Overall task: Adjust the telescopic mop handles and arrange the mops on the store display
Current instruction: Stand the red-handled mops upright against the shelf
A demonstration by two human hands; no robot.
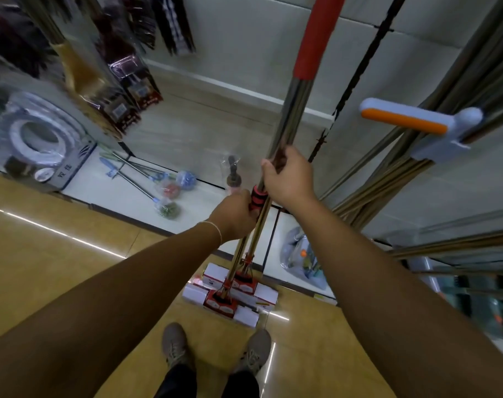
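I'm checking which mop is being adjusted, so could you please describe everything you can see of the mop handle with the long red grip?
The mop handle is a shiny metal tube, standing nearly upright and leaning toward the shelf wall. A long red grip sleeves its upper part and runs out of the frame. The right hand grips the bare metal; just below, the left hand holds a red and black ribbed collar. Thinner rods run down to boxed mop heads on the floor.

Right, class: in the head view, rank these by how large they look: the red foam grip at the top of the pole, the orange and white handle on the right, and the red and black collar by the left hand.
1. Red foam grip, largest.
2. Orange and white handle.
3. Red and black collar, smallest, partly hidden by the left hand.
The wide lens and nearness to the camera make true sizes unsure.
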